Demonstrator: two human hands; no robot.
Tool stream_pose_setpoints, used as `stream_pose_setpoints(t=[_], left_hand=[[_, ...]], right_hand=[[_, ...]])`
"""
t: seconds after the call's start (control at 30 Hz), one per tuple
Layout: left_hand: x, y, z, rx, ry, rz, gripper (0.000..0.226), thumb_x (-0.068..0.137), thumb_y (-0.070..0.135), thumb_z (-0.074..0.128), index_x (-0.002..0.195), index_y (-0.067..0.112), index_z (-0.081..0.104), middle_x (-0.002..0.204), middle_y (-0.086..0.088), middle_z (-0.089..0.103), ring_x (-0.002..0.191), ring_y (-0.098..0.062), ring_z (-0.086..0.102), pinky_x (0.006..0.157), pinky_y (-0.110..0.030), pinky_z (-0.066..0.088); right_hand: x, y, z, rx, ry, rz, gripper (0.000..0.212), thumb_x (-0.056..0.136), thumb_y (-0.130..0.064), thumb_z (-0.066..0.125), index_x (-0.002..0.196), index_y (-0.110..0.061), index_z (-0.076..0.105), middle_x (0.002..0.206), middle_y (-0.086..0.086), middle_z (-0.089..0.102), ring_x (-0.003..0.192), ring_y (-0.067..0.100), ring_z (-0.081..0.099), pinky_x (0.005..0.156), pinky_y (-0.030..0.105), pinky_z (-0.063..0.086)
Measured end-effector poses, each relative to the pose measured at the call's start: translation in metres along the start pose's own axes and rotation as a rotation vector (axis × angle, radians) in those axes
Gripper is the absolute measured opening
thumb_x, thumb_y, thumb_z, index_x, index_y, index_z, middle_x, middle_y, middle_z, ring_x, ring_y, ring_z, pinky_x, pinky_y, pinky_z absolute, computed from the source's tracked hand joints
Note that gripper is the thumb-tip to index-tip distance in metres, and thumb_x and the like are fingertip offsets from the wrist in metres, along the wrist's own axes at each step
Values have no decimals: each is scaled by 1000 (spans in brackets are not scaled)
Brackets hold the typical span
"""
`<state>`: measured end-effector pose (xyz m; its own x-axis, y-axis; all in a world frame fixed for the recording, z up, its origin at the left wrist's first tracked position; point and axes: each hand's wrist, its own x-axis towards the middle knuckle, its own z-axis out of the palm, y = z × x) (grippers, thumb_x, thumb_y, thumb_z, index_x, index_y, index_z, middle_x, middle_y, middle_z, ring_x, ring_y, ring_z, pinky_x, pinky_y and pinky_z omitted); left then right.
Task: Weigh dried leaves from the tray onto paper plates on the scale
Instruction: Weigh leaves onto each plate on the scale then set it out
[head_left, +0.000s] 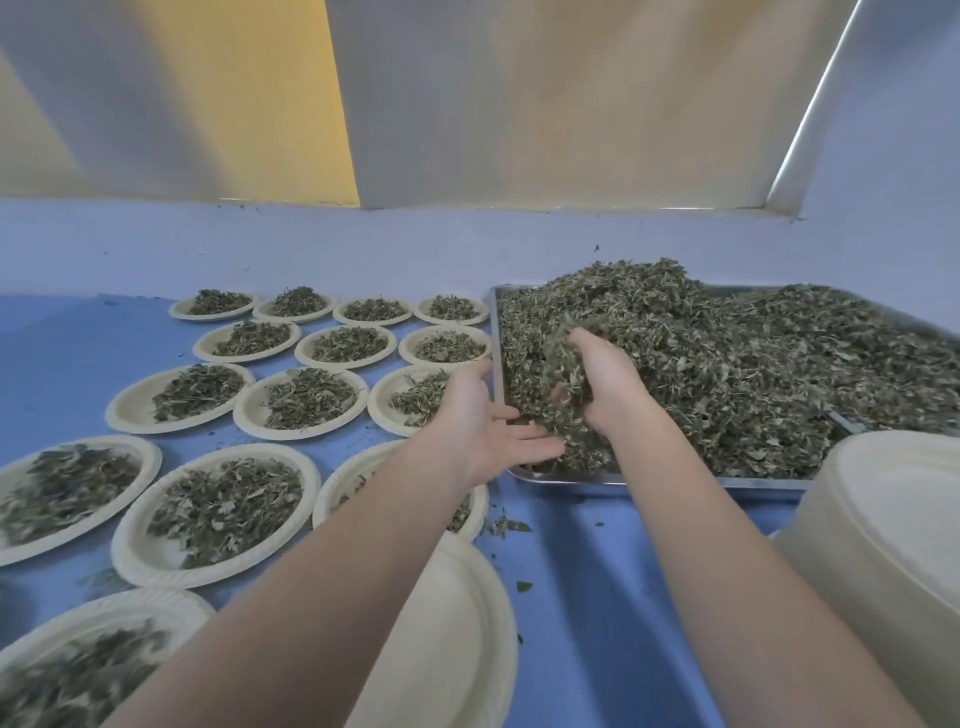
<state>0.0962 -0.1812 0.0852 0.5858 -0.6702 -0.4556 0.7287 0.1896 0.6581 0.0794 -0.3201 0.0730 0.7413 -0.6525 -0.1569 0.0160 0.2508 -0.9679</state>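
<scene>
A metal tray (566, 477) at the right is heaped with dried green leaves (753, 364). My right hand (608, 382) curls round a clump of leaves over the tray's near left corner. My left hand (483, 421) lies open, palm up, fingers straight, at the tray's left edge just under that clump. An empty paper plate (452, 639) sits close in front of me, partly hidden by my left forearm. No scale is visible.
Several paper plates with leaf portions (218, 512) cover the blue table (597, 597) to the left. A tall stack of empty paper plates (893, 530) stands at the right, near the tray's front. A pale wall rises behind the table.
</scene>
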Motion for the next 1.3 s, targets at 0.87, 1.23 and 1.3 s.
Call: stream_pose_setpoints(t=[0.87,1.23,1.3], left_hand=[[-160,-81,-152,499,638,1014,29,97,31,45,123,33,58,118,27,59,112,7,53,101,-28,41],[-163,-120,-172,360,592,1286,30,92,23,41,114,26,61,117,7,67,115,-14,60,97,-36,48],[-164,-120,-176,310,557,1269,29,91,22,42,110,23,64,113,4,69,113,-18,61,95,-36,47]], right_hand=[[-181,69,10,-562,-620,-557,55,77,-77,36,130,-65,36,137,-40,38,126,-22,31,104,18,27],[-183,104,11,-739,-415,-974,30,95,-48,42,113,-41,64,106,-35,60,106,-12,54,90,4,36],[-180,106,13,-781,-315,-1119,25,94,-37,52,102,-24,73,98,-27,62,97,-7,54,87,3,36]])
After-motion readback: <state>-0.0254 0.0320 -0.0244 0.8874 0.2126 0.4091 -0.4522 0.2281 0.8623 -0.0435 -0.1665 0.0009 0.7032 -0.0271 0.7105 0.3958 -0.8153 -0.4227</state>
